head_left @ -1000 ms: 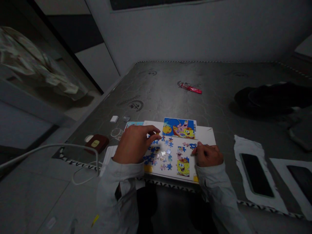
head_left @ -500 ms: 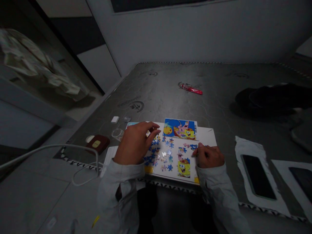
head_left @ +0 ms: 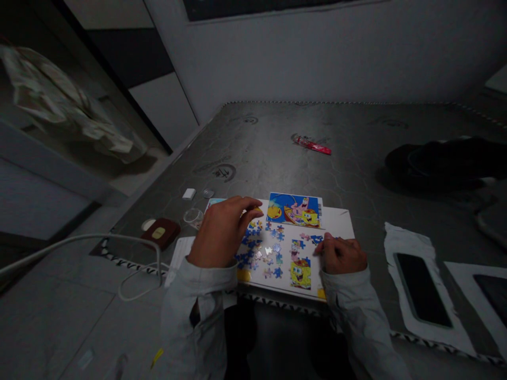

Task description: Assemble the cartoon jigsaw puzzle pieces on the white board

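Joined puzzle section [head_left: 301,272], picture upright, long axis running near-to-far, left hand [head_left: 221,232], right hand [head_left: 344,255], both grips unclear

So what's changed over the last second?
The left hand has shifted slightly up the picture relative to the board; no visible pick-up or release, though its grip is unclear. The whole view has drifted slightly. The right hand, loose puzzle pieces, joined section and picture card look as they were.

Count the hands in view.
2: left hand at the left side of the white board, right hand at its right, near the joined puzzle section. No others visible.
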The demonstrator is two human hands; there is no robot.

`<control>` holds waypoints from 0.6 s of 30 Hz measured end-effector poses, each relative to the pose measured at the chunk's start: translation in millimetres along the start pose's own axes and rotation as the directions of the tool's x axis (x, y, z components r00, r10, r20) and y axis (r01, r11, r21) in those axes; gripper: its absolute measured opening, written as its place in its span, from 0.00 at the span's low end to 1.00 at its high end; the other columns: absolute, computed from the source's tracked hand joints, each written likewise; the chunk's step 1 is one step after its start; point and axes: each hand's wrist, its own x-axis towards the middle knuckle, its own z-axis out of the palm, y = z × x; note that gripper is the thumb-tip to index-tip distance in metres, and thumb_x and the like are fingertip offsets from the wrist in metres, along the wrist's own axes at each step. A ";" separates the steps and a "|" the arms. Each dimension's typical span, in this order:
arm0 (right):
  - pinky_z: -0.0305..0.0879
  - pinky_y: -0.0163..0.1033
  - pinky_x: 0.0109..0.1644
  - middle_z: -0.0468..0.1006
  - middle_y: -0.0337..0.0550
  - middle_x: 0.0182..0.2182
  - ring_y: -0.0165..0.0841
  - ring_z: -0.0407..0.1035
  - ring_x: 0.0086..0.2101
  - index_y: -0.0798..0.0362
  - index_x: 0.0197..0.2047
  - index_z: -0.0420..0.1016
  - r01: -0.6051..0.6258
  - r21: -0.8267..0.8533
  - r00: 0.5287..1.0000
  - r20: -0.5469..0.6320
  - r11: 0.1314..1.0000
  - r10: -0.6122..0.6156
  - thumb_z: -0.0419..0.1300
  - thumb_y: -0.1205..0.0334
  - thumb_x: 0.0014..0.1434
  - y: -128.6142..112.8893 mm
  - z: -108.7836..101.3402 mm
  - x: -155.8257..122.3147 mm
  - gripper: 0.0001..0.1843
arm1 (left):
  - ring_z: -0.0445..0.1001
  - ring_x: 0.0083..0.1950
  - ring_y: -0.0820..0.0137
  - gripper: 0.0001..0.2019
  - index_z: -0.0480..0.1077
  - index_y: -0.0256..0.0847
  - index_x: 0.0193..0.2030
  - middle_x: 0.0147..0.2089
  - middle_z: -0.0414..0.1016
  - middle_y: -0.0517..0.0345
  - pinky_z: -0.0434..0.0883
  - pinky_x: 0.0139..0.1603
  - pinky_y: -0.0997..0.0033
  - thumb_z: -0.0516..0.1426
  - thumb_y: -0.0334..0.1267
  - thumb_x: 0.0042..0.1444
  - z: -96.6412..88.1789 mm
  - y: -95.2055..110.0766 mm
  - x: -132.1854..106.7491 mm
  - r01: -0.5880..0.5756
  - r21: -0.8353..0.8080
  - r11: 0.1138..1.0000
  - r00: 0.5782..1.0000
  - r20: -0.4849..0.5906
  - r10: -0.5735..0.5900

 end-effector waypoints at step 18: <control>0.68 0.44 0.50 0.83 0.37 0.23 0.34 0.77 0.28 0.45 0.24 0.83 -0.002 0.000 0.999 0.037 1.000 0.002 0.55 0.50 0.83 1.8 -1.1 -0.2 0.34 | 0.87 0.51 0.61 0.14 0.81 0.43 0.50 0.51 0.90 0.51 0.77 0.49 0.64 0.53 0.36 0.81 0.0 -4.1 -0.7 -0.074 0.062 0.995 0.994 -0.077 0.079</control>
